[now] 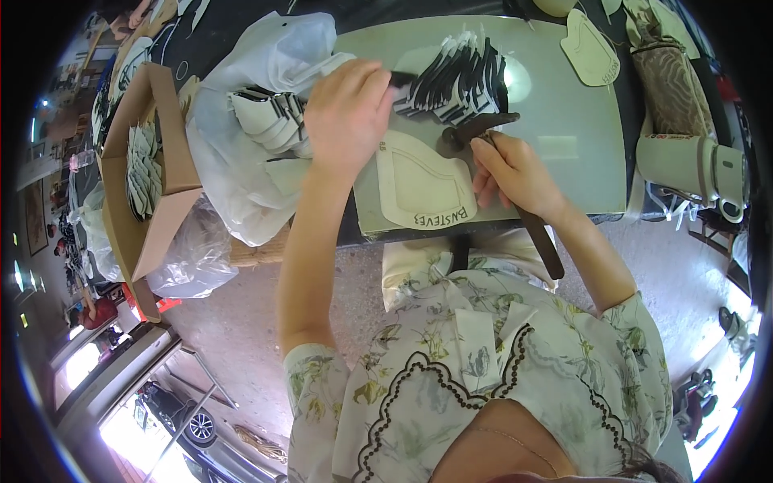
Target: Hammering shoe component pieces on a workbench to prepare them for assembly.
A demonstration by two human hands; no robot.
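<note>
My left hand (348, 113) reaches over the pale green work slab (564, 137) and pinches a black-and-white cut piece at the near end of a fanned row of such pieces (463, 80). My right hand (509, 173) grips a dark-handled hammer (483, 129); its head rests on the slab just below the row, its handle running back past my wrist. A cream cardboard pattern (423, 189) lies on the slab between my hands.
A white plastic bag (241, 105) holding more cut pieces lies at the left. Further left stands an open cardboard box (149, 177) with stacked pieces. Another cream pattern (592, 52) and rolled material (692, 161) sit at the right.
</note>
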